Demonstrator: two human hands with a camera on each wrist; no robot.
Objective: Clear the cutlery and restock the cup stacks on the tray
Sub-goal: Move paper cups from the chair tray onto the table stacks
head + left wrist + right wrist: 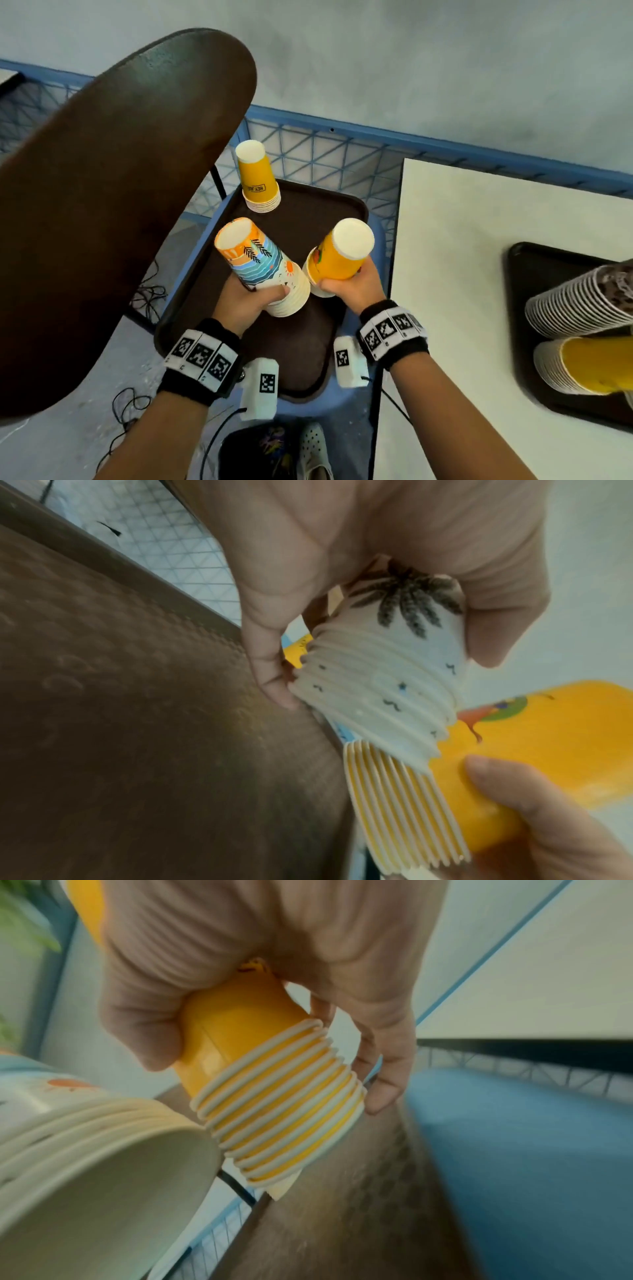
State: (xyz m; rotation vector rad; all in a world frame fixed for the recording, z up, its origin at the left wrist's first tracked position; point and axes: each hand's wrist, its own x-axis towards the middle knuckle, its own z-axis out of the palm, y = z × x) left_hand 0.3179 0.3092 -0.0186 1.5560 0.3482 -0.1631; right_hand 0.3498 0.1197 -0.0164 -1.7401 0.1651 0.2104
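My left hand [245, 301] grips a stack of beach-print paper cups [263, 263], upside down and tilted, just above the dark brown tray [301, 346]. My right hand [352, 284] grips a stack of yellow cups [339, 257], also upside down and tilted, its rims beside the printed stack. In the left wrist view my fingers [270, 666] curl round the printed stack [373, 685] with the yellow stack [514, 750] next to it. In the right wrist view my thumb and fingers wrap the yellow stack [274, 1091]. A third yellow stack [258, 178] stands upside down at the tray's far end.
A large brown tray [102, 205] fills the left of the head view, close to the camera. A white table [479, 308] on the right carries another dark tray [534, 274] with lying cup stacks [579, 301]. A blue wire rail [342, 150] runs behind. Cables lie on the floor.
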